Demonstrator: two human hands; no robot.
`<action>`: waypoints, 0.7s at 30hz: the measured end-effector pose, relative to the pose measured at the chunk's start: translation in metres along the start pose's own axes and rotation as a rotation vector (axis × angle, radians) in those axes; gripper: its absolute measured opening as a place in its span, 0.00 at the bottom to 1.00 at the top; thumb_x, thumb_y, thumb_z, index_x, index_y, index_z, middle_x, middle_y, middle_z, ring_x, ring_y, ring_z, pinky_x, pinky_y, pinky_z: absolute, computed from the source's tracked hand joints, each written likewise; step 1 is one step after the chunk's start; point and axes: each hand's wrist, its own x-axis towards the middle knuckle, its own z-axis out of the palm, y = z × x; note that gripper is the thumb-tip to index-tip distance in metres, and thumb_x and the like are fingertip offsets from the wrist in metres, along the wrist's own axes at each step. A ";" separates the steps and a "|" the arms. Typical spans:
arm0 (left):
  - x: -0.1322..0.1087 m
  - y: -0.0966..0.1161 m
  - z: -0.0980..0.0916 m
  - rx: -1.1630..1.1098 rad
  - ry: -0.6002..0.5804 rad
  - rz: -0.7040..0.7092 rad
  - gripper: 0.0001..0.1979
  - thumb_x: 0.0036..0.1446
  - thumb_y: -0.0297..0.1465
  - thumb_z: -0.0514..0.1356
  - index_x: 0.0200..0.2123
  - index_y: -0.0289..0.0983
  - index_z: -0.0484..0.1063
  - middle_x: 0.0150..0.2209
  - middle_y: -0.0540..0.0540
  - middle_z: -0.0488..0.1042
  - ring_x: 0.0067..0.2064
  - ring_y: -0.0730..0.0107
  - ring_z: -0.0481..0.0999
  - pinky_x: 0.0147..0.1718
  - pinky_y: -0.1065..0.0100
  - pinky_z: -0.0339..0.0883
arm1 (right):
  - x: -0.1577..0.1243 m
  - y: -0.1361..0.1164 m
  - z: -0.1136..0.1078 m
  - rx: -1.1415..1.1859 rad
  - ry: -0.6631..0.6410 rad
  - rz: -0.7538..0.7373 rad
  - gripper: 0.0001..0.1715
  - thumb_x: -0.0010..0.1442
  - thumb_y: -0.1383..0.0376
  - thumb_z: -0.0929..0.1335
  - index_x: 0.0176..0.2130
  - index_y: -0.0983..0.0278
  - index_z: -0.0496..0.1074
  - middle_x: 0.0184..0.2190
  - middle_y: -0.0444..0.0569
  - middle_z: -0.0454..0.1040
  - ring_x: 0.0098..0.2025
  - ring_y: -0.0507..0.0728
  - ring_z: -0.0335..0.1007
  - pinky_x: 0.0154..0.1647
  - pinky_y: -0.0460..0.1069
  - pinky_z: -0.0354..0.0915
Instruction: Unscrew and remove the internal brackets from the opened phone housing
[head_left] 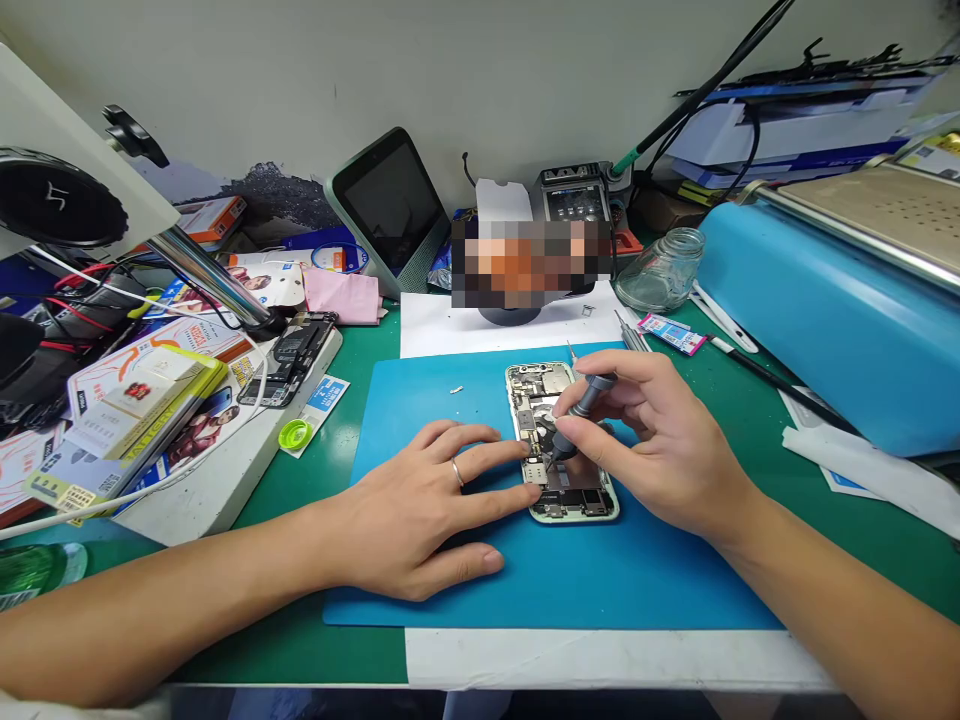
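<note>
An opened smartphone (556,505) lies on a blue work mat (420,410), its battery, circuit board and other inner parts exposed. My left hand (427,500) rests flat on the mat with its fingers spread. Two of its fingertips touch the phone's left side. Above the phone, my right hand (660,440) grips a small grey screwdriver (583,408) between thumb and fingers. The screwdriver leans, its tip pointing down at the board near the phone's lower left. I cannot tell whether the tip sits in a screw. A tiny pale part (457,390) lies on the mat left of the phone.
At left, boxes (142,400) and another opened phone (292,355) lie under a microscope arm (217,275). A screen device (390,205) and a soldering station (576,195) stand behind. A glass jar (660,270) and a large blue machine (817,320) are at right.
</note>
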 end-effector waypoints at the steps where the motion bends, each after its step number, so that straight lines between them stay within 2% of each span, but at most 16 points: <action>1: 0.000 0.000 0.000 0.005 -0.007 0.002 0.27 0.74 0.44 0.56 0.71 0.42 0.65 0.74 0.39 0.61 0.70 0.42 0.62 0.65 0.43 0.60 | 0.000 0.000 0.000 0.006 0.006 -0.004 0.21 0.66 0.67 0.74 0.55 0.55 0.67 0.38 0.43 0.79 0.35 0.53 0.80 0.34 0.49 0.81; 7: 0.000 0.000 0.000 0.008 -0.036 0.013 0.29 0.74 0.44 0.57 0.73 0.43 0.62 0.76 0.41 0.56 0.74 0.40 0.58 0.69 0.39 0.55 | 0.001 -0.002 -0.001 0.030 0.023 -0.011 0.21 0.66 0.68 0.74 0.54 0.55 0.68 0.38 0.43 0.78 0.36 0.54 0.80 0.37 0.50 0.81; 15: 0.000 0.000 0.000 0.016 -0.100 0.001 0.29 0.76 0.47 0.52 0.74 0.46 0.60 0.78 0.43 0.50 0.77 0.41 0.51 0.70 0.36 0.51 | 0.001 -0.004 -0.001 0.052 0.032 -0.023 0.21 0.66 0.69 0.74 0.54 0.54 0.67 0.38 0.43 0.78 0.37 0.54 0.80 0.38 0.50 0.82; 21: 0.000 -0.001 0.000 0.015 -0.113 0.003 0.29 0.76 0.47 0.51 0.75 0.45 0.58 0.79 0.45 0.48 0.77 0.42 0.49 0.71 0.36 0.50 | 0.000 -0.002 -0.002 0.057 0.033 -0.063 0.23 0.66 0.70 0.73 0.56 0.52 0.67 0.40 0.42 0.78 0.38 0.53 0.80 0.37 0.47 0.80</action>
